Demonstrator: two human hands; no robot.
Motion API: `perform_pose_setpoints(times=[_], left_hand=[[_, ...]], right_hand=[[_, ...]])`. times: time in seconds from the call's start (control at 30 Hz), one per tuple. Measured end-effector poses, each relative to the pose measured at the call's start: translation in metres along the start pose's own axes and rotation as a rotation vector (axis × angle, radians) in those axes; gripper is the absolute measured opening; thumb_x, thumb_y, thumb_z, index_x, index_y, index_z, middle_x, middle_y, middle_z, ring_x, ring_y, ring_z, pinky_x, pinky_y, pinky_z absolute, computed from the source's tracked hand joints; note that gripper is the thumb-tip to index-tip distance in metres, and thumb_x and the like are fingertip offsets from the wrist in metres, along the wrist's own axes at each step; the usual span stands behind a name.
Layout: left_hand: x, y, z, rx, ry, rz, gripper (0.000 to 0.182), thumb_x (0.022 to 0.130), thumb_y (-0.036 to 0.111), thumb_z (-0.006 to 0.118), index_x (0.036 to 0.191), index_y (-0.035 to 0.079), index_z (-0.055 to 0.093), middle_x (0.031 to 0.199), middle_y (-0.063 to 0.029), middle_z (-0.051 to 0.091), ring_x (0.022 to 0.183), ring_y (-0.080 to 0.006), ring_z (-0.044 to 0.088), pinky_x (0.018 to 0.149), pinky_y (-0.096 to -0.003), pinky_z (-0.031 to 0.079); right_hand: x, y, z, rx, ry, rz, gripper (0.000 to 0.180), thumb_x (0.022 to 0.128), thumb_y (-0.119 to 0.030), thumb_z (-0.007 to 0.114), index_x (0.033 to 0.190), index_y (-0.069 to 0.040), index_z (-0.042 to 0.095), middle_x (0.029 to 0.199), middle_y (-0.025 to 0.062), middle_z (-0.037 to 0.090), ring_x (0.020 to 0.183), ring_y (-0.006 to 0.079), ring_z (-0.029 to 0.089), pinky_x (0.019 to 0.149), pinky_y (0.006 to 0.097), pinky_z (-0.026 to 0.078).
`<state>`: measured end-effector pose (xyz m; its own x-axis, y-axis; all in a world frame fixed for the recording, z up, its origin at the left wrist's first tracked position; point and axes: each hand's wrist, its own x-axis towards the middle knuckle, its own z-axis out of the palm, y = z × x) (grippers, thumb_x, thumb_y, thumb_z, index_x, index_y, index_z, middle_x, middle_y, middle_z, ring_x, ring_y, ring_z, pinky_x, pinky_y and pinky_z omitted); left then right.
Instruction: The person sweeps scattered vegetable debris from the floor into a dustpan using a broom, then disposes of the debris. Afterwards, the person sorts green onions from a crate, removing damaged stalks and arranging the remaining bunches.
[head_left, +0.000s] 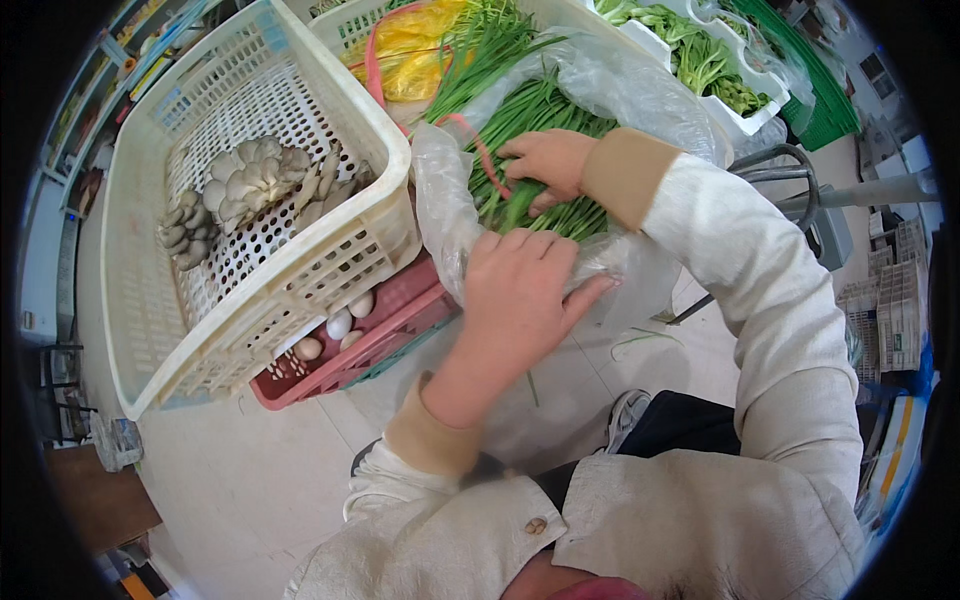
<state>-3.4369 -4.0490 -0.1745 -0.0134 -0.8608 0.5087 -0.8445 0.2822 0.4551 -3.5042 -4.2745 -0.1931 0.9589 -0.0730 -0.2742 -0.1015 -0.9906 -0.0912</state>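
Note:
Long green garlic chives fill a clear plastic bag with its mouth spread wide. In among the stalks is my right hand, its thumb and fingers closed around some of them. A pink-red strap runs across the chives beside its fingertips. My left hand holds the near rim of the bag, with the thumb pressed against the plastic. The fingertips of this hand are hidden under the bag's folds and the chives.
At left, a white plastic crate holds oyster mushrooms. Beneath it, a red crate contains several eggs. Leafy greens lie in a white foam box beside a green basket. A metal bar stands at right.

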Motion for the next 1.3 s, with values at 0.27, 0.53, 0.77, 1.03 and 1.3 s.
perform_pose_setpoints(times=[0.27, 0.53, 0.77, 1.03, 1.3], left_hand=[[-0.001, -0.002, 0.000, -0.001, 0.008, 0.019, 0.033, 0.077, 0.039, 0.071, 0.088, 0.008, 0.065, 0.087, -0.0047, 0.066, 0.083, -0.0239, 0.060, 0.072, -0.0370, 0.040], [0.003, -0.001, 0.005, -0.009, 0.081, 0.049, 0.034, 0.074, 0.038, 0.073, 0.078, 0.008, 0.060, 0.078, -0.0051, 0.060, 0.075, -0.0243, 0.056, 0.066, -0.0376, 0.037], [0.003, 0.000, 0.000, 0.016, -0.013, 0.012, 0.035, 0.075, 0.039, 0.073, 0.087, 0.007, 0.065, 0.087, -0.0046, 0.066, 0.081, -0.0236, 0.060, 0.070, -0.0366, 0.040], [0.003, 0.000, 0.000, 0.001, -0.013, 0.010, 0.035, 0.075, 0.040, 0.073, 0.086, 0.008, 0.066, 0.087, -0.0044, 0.066, 0.081, -0.0236, 0.061, 0.070, -0.0364, 0.040], [0.003, 0.001, 0.000, 0.014, -0.027, 0.002, 0.034, 0.076, 0.040, 0.072, 0.086, 0.008, 0.066, 0.088, -0.0045, 0.067, 0.081, -0.0239, 0.061, 0.072, -0.0365, 0.041]], right_hand=[[-0.063, 0.006, -0.013, -0.046, -0.051, 0.238, 0.032, 0.077, -0.033, 0.072, 0.101, -0.012, 0.066, 0.106, 0.0114, 0.064, 0.099, 0.0318, 0.062, 0.082, 0.0432, 0.051], [-0.047, 0.023, -0.030, -0.070, 0.335, 0.215, 0.017, 0.082, -0.011, 0.062, 0.099, -0.009, 0.060, 0.087, 0.0143, 0.063, 0.085, 0.0377, 0.061, 0.072, 0.0459, 0.048], [-0.045, 0.039, -0.022, -0.090, 0.239, 0.125, 0.024, 0.078, -0.002, 0.061, 0.101, -0.007, 0.061, 0.092, 0.0144, 0.062, 0.093, 0.0376, 0.058, 0.078, 0.0437, 0.048], [-0.056, 0.045, 0.000, 0.187, 0.046, 0.315, 0.037, 0.071, -0.020, 0.078, 0.101, -0.006, 0.062, 0.096, 0.0153, 0.060, 0.093, 0.0350, 0.059, 0.080, 0.0420, 0.048], [-0.025, 0.048, 0.011, 0.167, 0.207, 0.129, 0.033, 0.077, -0.019, 0.073, 0.107, -0.013, 0.063, 0.098, 0.0131, 0.060, 0.094, 0.0343, 0.060, 0.078, 0.0427, 0.048]])
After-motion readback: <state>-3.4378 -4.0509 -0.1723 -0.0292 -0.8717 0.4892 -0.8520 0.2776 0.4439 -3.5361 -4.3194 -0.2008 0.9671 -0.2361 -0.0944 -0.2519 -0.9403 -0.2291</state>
